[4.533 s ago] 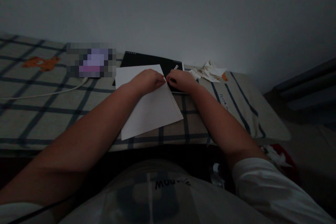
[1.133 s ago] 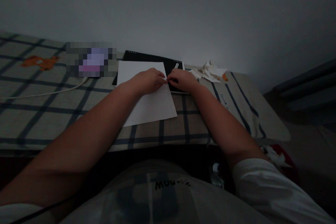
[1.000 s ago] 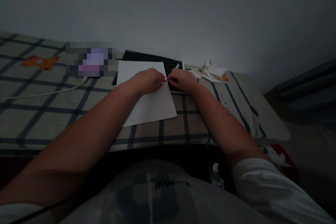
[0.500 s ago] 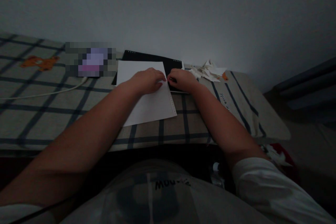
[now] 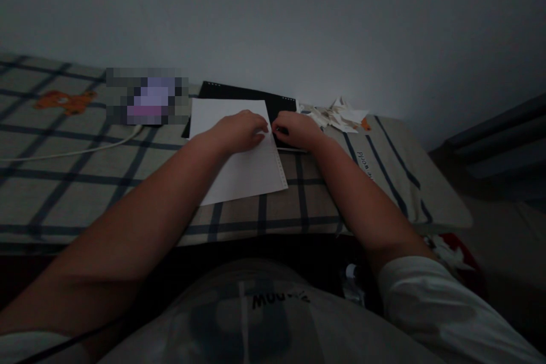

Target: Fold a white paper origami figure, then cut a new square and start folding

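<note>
While sheet [image 5: 243, 176] is prob. unfinished, holed edge [image 5: 278, 165] showing, scraps [image 5: 340, 117] lying aside, L hand [image 5: 244, 132] & R hand [image 5: 297, 129] are half-curling fingers [image 5: 261, 124], grip unclear.

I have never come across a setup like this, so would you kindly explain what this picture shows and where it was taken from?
There is no machine here, only a person's two bare hands, filmed by a camera worn on that person's head, looking forward and down. On the checked cloth lies a white sheet with a punched edge, partly over a black cover with punched holes. The left hand is over the sheet, near its punched edge. The right hand is curled over the black cover, just beyond that edge. Whether either hand grips anything is hard to tell in this dim light. Torn paper scraps lie to the right; to the left, a pixelated object and a white cable.
</note>
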`<state>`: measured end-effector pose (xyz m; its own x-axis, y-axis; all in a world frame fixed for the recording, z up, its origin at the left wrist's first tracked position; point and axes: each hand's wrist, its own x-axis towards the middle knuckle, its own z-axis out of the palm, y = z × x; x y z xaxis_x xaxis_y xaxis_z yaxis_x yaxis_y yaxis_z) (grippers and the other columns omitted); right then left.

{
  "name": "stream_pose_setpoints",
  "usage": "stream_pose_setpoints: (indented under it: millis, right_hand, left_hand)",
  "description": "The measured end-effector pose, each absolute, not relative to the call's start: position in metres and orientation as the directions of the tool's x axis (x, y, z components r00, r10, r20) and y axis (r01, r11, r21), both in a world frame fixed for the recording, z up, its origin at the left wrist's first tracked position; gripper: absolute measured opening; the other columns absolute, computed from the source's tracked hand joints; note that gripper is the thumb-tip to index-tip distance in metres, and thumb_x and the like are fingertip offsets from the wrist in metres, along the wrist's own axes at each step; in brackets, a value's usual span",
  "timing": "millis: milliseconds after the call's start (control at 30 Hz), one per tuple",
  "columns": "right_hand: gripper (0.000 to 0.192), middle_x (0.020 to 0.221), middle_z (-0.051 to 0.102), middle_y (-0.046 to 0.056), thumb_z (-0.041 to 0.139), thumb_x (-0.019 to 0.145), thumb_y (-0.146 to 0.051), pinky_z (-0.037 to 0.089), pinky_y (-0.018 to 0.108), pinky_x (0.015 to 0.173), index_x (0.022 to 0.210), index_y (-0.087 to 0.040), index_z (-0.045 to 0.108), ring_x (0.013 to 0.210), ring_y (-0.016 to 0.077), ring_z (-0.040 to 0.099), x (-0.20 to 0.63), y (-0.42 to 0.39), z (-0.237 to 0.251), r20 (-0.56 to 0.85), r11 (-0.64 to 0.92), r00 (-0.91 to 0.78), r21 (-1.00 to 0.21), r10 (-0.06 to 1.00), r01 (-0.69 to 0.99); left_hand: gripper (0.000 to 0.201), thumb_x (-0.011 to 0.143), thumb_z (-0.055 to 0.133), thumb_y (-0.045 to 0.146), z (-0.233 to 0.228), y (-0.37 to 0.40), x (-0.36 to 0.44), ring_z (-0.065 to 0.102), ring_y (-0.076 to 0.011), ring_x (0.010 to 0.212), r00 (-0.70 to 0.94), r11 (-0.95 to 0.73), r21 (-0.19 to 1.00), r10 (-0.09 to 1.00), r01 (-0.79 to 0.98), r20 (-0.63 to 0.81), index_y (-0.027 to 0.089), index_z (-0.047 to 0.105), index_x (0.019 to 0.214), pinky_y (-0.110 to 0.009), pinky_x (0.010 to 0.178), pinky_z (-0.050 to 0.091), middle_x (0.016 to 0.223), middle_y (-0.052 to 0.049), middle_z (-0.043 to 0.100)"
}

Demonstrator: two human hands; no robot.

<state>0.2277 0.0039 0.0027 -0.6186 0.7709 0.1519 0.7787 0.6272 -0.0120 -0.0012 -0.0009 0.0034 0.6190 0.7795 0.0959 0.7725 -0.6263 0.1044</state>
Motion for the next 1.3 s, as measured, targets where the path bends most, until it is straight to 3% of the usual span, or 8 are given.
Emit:
stream_pose_setpoints:
  millis: [167, 367, 733, 933, 1300]
  right_hand:
    - [0.026, 0.115, 0.074, 0.012, 0.056, 0.098, -0.023, 0.042, 0.035, 0.08, 0.111, -0.018, 0.079, 0.102, 0.0248, 0.064, 0.227, 0.003, 0.004, 0.143, 0.614, -0.604, -0.034, 0.784, 0.789]
    - [0.035, 0.119, 0.073, 0.01, 0.055, 0.098, -0.022, 0.044, 0.034, 0.082, 0.125, -0.021, 0.078, 0.105, 0.024, 0.064, 0.228, 0.002, 0.004, 0.147, 0.643, -0.632, -0.047, 0.761, 0.764]
    - [0.029, 0.117, 0.073, 0.012, 0.053, 0.1, -0.022, 0.041, 0.035, 0.078, 0.111, -0.019, 0.08, 0.104, 0.025, 0.064, 0.225, -0.004, 0.011, 0.117, 0.615, -0.614, 0.028, 0.78, 0.788]
    - [0.033, 0.12, 0.073, 0.012, 0.055, 0.1, -0.022, 0.043, 0.035, 0.082, 0.124, -0.021, 0.078, 0.109, 0.0257, 0.064, 0.227, -0.004, 0.008, 0.147, 0.647, -0.638, -0.018, 0.756, 0.762]
    - [0.031, 0.12, 0.074, 0.011, 0.053, 0.101, -0.023, 0.043, 0.036, 0.078, 0.116, -0.021, 0.079, 0.106, 0.0253, 0.065, 0.228, 0.003, 0.002, 0.135, 0.619, -0.613, 0.001, 0.778, 0.786]
  left_hand:
    - [0.047, 0.097, 0.05, 0.031, 0.004, -0.002, 0.001, 0.064, -0.0287, 0.134, 0.624, -0.63, 0.107, 0.777, 0.769, 0.086, 0.028, 0.074, 0.137, -0.04, 0.109, 0.053, 0.141, -0.007, 0.074]
    - [0.045, 0.096, 0.051, 0.033, 0.0, 0.002, -0.001, 0.066, -0.0272, 0.13, 0.643, -0.655, 0.113, 0.755, 0.747, 0.125, 0.03, 0.076, 0.134, -0.038, 0.111, 0.052, 0.137, -0.006, 0.076]
    - [0.046, 0.096, 0.052, 0.033, 0.003, 0.003, -0.003, 0.067, -0.0269, 0.129, 0.665, -0.673, 0.116, 0.74, 0.731, 0.102, 0.025, 0.075, 0.134, -0.038, 0.113, 0.052, 0.138, -0.008, 0.076]
    - [0.044, 0.097, 0.052, 0.031, 0.0, 0.006, -0.003, 0.067, -0.0259, 0.129, 0.672, -0.684, 0.111, 0.729, 0.721, 0.13, 0.025, 0.076, 0.133, -0.037, 0.113, 0.051, 0.137, -0.007, 0.077]
    - [0.046, 0.098, 0.049, 0.028, 0.001, 0.007, -0.004, 0.066, -0.026, 0.133, 0.69, -0.7, 0.085, 0.714, 0.709, 0.119, 0.019, 0.075, 0.136, -0.037, 0.12, 0.046, 0.14, -0.01, 0.075]
